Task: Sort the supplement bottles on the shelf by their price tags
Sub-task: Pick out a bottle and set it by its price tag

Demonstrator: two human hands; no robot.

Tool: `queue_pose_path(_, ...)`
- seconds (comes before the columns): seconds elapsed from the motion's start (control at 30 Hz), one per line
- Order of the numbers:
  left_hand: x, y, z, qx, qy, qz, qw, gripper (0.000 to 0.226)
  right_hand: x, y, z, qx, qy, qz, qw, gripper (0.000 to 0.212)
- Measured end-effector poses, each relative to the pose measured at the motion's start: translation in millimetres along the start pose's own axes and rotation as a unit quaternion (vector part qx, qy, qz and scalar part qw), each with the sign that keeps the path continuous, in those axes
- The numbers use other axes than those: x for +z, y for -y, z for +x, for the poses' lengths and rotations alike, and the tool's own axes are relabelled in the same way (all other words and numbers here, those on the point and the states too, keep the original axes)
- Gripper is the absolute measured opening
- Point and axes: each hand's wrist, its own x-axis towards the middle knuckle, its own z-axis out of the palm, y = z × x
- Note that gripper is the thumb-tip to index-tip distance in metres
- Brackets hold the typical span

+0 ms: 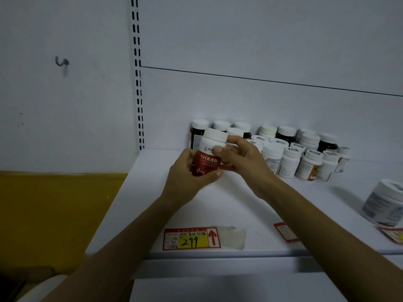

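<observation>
Above the white shelf point(218, 205) I hold a white-capped bottle with a red label point(207, 162). My left hand point(187, 177) wraps its lower body from the left. My right hand point(242, 158) grips its upper part from the right, thumb on the front. Behind it stand dark bottles with white caps point(199, 127). A cluster of several white bottles point(290, 162) stands to the right at the back. A red and yellow price tag reading 299 point(192, 239) lies flat near the shelf's front edge.
A large white tub point(386, 203) sits at the far right over another red tag point(394, 235). A third red tag point(284, 232) lies between the two. A slotted upright point(138, 83) borders the shelf on the left. A yellow wall band point(54, 205) is left.
</observation>
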Motion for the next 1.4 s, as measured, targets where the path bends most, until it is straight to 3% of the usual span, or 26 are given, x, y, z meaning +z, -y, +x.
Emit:
queue_pose_path(0.1,1,-1,-4,0.024,0.007,0.040,0.999,0.053,2,1,-1,0.002,0.000,0.003,1.000,0.035)
queue_pose_path(0.27,2,-4,-4,-0.001,0.044,0.009,0.999,0.043,-6,2,-5,0.015,-0.005,-0.004,1.000,0.029)
queue_pose_path(0.47,14,-22,-2,0.003,0.056,0.032,0.998,0.046,-32,9,-16,0.040,-0.011,-0.007,0.999,0.056)
queue_pose_path(0.63,41,-45,-9,0.006,0.061,0.050,0.997,0.045,-62,18,-29,0.025,0.006,-0.019,0.999,0.026)
queue_pose_path(0.87,100,-54,-23,-0.030,0.043,0.036,0.998,0.040,-112,17,-49,0.024,0.053,-0.051,0.997,0.029)
queue_pose_path(1.23,148,-38,-54,-0.066,-0.008,0.123,0.990,0.046,-134,-39,-67,-0.097,0.008,-0.152,0.984,0.055)
queue_pose_path(1.4,148,-37,-59,-0.050,-0.015,0.156,0.986,0.052,-141,-57,-70,-0.087,0.058,-0.158,0.982,0.064)
